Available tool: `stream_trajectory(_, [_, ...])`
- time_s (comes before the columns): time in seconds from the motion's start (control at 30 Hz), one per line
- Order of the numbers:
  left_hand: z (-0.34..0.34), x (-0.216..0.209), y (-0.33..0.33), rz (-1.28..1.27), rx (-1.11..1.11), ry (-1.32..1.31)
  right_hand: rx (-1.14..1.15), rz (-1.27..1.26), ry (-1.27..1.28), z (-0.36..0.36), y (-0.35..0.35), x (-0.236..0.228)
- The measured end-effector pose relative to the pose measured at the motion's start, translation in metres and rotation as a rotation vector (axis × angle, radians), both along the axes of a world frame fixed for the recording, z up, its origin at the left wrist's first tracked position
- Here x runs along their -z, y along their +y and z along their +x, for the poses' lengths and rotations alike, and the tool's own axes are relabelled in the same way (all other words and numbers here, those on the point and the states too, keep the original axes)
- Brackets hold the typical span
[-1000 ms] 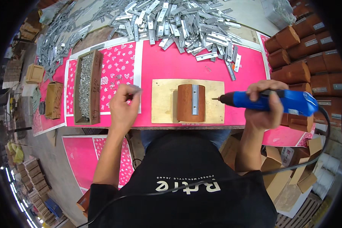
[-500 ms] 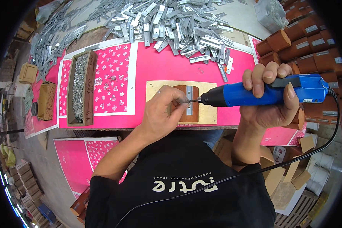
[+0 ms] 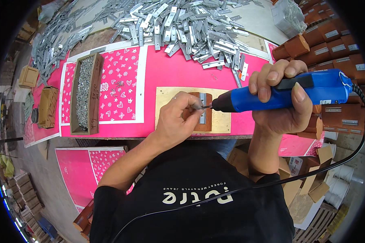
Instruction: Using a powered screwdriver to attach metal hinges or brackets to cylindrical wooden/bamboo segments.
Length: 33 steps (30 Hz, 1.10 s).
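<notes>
My right hand [image 3: 282, 93] grips a blue corded electric screwdriver [image 3: 251, 101] with a black nose. It lies nearly level, its bit pointing left. At the bit's tip, my left hand [image 3: 178, 115] pinches with thumb and forefinger; what sits between the fingertips is too small to make out. Just beneath is a reddish-brown wooden block [image 3: 209, 117] with a grey metal strip [image 3: 202, 99] along it. The block rests on a pale wooden board [image 3: 222, 121], and my left hand covers its left part.
A long wooden tray [image 3: 95, 93] of screws stands on the pink-covered table [image 3: 166, 69] at left. Loose metal strips [image 3: 182, 28] are heaped at the far side. Brown blocks [image 3: 332, 52] are stacked at right. The tool's black cord [image 3: 304, 176] crosses my shirt.
The screwdriver's rear end has swung slightly away from me and the tool has shifted a little left, my right hand moving with it. My left hand stays almost in place at the bit.
</notes>
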<state>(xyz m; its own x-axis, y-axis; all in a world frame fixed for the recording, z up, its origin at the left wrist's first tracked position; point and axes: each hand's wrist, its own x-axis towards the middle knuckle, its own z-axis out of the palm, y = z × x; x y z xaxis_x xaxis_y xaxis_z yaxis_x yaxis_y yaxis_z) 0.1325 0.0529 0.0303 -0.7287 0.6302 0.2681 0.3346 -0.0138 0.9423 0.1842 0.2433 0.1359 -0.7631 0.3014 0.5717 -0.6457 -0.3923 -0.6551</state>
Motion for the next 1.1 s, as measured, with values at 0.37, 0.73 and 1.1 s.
stream_trajectory(0.37, [-0.006,0.0,0.012,0.019,-0.035,0.177,0.143,0.231,-0.189,-0.006,-0.016,0.004])
stream_trajectory(0.73, [-0.005,0.018,0.013,-0.012,-0.067,0.235,0.192,0.394,-0.236,-0.011,-0.021,0.011])
stream_trajectory(1.1, [-0.004,0.029,0.015,0.021,-0.095,0.277,0.198,0.524,-0.234,-0.017,-0.023,0.02])
